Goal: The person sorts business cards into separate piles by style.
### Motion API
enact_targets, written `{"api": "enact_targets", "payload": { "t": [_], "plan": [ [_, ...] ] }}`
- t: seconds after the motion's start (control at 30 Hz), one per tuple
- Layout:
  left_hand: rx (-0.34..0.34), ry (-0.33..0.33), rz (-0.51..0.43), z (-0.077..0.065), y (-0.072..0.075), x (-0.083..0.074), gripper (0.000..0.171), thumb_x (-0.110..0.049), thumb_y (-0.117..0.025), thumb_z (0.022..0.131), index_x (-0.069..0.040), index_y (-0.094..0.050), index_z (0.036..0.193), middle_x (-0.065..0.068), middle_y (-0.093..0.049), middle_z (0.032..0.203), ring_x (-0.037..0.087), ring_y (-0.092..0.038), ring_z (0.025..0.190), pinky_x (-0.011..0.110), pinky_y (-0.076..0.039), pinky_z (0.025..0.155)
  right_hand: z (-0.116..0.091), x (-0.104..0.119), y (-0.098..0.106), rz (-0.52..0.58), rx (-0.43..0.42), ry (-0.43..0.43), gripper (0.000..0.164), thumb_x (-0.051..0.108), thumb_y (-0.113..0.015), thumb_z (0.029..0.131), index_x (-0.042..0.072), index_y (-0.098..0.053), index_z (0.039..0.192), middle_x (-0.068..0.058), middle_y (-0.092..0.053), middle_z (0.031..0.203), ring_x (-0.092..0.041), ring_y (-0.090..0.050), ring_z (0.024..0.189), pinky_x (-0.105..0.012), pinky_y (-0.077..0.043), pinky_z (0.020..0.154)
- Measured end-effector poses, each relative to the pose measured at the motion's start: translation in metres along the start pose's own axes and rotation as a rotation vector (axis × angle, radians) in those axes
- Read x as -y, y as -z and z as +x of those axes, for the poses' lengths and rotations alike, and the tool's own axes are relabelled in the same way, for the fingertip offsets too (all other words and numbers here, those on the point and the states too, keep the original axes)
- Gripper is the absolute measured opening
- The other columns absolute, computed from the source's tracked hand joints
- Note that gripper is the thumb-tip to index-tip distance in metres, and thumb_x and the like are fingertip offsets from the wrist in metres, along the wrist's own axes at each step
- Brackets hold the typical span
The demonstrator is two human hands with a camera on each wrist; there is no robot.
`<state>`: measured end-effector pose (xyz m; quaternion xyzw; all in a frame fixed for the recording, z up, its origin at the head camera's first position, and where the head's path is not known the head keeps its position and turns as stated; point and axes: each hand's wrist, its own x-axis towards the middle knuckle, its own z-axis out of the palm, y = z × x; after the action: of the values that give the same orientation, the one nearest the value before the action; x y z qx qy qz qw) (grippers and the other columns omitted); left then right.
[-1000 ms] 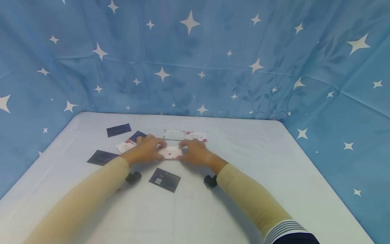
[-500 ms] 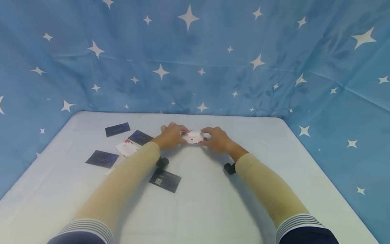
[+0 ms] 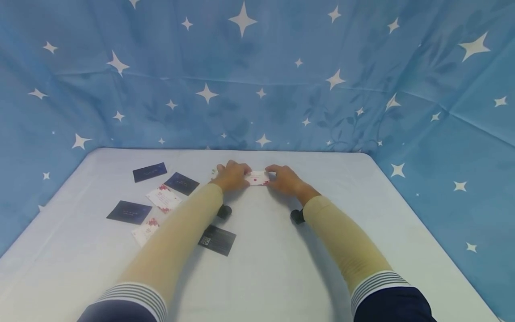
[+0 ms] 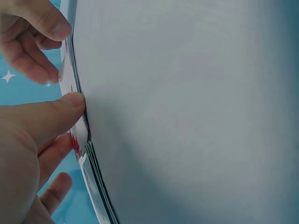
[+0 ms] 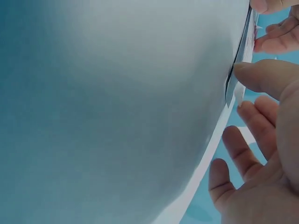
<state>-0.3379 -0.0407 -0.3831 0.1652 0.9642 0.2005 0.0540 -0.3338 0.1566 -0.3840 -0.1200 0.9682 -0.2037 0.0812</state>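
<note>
A white business card [image 3: 256, 178] with red floral corners lies low at the back middle of the table, between both hands in the head view. My left hand [image 3: 233, 175] pinches its left end with thumb and fingers. At the right end, my right hand [image 3: 284, 180] holds it the same way, its thumb [image 5: 259, 77] on the near edge in the right wrist view. Beside the left thumb, a small stack of cards [image 4: 99, 186] shows in the left wrist view. That stack is mostly hidden behind the left hand in the head view.
Dark blue cards [image 3: 149, 172] and white floral cards [image 3: 164, 198] lie scattered on the left of the white table [image 3: 273, 268]. A dark card with a QR code [image 3: 219, 240] sits near the left forearm, partly covered by it. A blue star-patterned curtain [image 3: 257, 89] hangs behind.
Both hands have carried the floral card from the middle of the table away and to the right, onto where another floral card lay beside the green-patterned one. Over the last half second they barely moved.
</note>
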Motion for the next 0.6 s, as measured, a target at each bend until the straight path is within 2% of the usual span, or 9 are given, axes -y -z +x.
{"api": "enact_targets", "payload": {
  "t": [0.2, 0.4, 0.6],
  "plan": [
    [0.035, 0.011, 0.010, -0.0029, 0.0011, -0.0007, 0.044, -0.032, -0.064, 0.081, -0.021, -0.054, 0.123, 0.003, -0.052, 0.116, 0.023, -0.035, 0.107, 0.050, -0.020, 0.087, 0.0023, -0.0010, -0.0015, -0.004, 0.024, 0.007, 0.050, 0.023, -0.058, 0.085, 0.018, -0.043, 0.132, -0.002, -0.039, 0.136, -0.022, -0.028, 0.128, -0.040, -0.020, 0.102],
    [0.055, 0.008, 0.010, -0.0020, 0.0021, 0.0006, 0.043, -0.030, -0.061, 0.083, -0.019, -0.053, 0.124, 0.003, -0.051, 0.121, 0.026, -0.033, 0.116, 0.057, -0.011, 0.094, 0.0042, -0.0012, -0.0027, -0.008, 0.056, -0.010, 0.051, 0.025, -0.056, 0.086, 0.018, -0.040, 0.134, -0.003, -0.038, 0.138, -0.022, -0.026, 0.129, -0.041, -0.020, 0.102],
    [0.050, 0.030, 0.001, -0.0011, -0.0004, 0.0018, 0.042, -0.032, -0.060, 0.084, -0.023, -0.053, 0.124, 0.002, -0.050, 0.122, 0.023, -0.033, 0.115, 0.055, -0.015, 0.093, 0.0046, 0.0001, -0.0048, -0.015, 0.065, -0.058, 0.051, 0.030, -0.054, 0.087, 0.020, -0.039, 0.135, -0.002, -0.037, 0.138, -0.022, -0.025, 0.130, -0.043, -0.021, 0.101]
  ]
}}
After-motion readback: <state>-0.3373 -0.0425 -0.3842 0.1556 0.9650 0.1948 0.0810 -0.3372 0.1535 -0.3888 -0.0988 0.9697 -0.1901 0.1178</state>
